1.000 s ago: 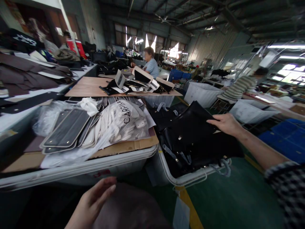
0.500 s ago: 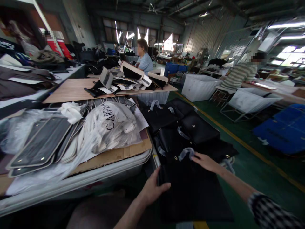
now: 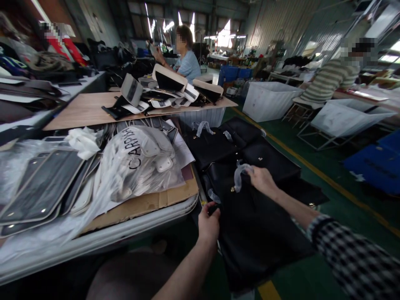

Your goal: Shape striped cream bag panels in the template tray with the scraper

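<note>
A black leather handbag point(image 3: 253, 233) hangs in front of me, tilted, over the edge of a bin. My left hand point(image 3: 208, 224) is closed on its left edge. My right hand point(image 3: 261, 180) is closed on its top, beside a handle wrapped in clear plastic point(image 3: 240, 173). Behind it, several more black handbags point(image 3: 218, 146) lie piled in a white bin.
To the left, a white bin holds a plastic bag marked CARPI point(image 3: 140, 162) and flat grey panels point(image 3: 43, 187) on cardboard. Beyond stands a wooden table point(image 3: 87, 110) with bag parts. Seated people work at the back and right. White bins point(image 3: 265, 100) stand on the green floor.
My right hand drew a black handbag off the pile toward me. My left hand rose from my lap and gripped the bag's left edge. The camera tilted down and nearer.
</note>
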### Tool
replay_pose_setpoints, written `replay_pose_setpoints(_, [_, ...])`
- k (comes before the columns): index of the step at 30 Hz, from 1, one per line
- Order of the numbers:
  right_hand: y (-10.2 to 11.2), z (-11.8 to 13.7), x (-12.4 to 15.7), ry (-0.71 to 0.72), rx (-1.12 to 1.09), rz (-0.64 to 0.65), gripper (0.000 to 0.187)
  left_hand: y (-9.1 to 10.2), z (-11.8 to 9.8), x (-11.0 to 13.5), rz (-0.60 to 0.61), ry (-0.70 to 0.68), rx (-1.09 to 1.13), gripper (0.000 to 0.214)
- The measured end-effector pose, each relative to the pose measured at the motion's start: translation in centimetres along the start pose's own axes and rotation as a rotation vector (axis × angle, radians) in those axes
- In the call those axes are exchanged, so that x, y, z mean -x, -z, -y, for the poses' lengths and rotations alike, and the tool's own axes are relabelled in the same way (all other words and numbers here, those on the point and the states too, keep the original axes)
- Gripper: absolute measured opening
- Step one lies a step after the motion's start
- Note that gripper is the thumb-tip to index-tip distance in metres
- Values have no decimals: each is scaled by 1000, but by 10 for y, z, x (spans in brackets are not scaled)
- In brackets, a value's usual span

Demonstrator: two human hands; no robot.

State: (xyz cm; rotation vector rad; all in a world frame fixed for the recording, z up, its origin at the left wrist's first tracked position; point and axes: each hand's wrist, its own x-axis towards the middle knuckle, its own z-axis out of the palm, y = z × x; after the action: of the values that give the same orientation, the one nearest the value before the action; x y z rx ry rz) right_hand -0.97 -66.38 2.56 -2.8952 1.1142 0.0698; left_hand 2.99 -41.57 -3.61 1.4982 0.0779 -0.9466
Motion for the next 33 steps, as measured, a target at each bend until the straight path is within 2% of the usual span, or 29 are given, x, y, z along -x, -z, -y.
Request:
replay_pose_setpoints(2, [28, -5, -17, 15, 23, -59, 49, -17, -5, -1, 13, 24, 69, 31])
replay_pose_setpoints(4, [28, 0, -20, 39, 37, -51, 46, -23, 3, -2, -5, 54, 81, 29])
replay_pose_setpoints(6, [3, 10, -8, 63, 36, 13, 38, -15, 20, -5, -66, 74, 44, 26])
replay_pose_setpoints(9, [-46, 22, 21, 101, 12, 131, 31, 15, 48, -17, -213, 78, -57, 24])
replay_pose_setpoints(11, [-62, 22, 40, 140, 0, 156, 32, 33, 61, -28, -284, 72, -104, 23])
replay_pose_setpoints(12, [-63, 20, 48, 169, -6, 148, 40, 38, 64, -34, -306, 68, -119, 22])
replay_pose_setpoints(14, [-53, 12, 63, 246, -36, 102, 55, 38, 64, -48, -330, 58, -133, 21])
replay_pose_setpoints(17, [-35, 4, 79, 359, -111, 47, 54, 25, 52, -73, -360, 45, -142, 18])
replay_pose_setpoints(19, [-35, 6, 83, 384, -151, 74, 48, 17, 44, -88, -363, 43, -141, 17])
replay_pose_setpoints(21, [-49, 15, 83, 384, -179, 135, 44, 17, 43, -95, -332, 60, -129, 17])
replay_pose_setpoints(24, [-78, 36, 85, 340, -172, 129, 45, 28, 52, -86, -247, 84, -76, 20])
replay_pose_setpoints(27, [-94, 49, 93, 283, -143, 101, 47, 51, 64, -57, -174, 47, -11, 30])
replay_pose_setpoints(30, [-86, 47, 100, 259, -147, 181, 50, 86, 69, -22, -126, 36, 32, 40])
replay_pose_setpoints(33, [-66, 38, 99, 295, -169, 309, 50, 131, 74, 8, -108, 122, 71, 50])
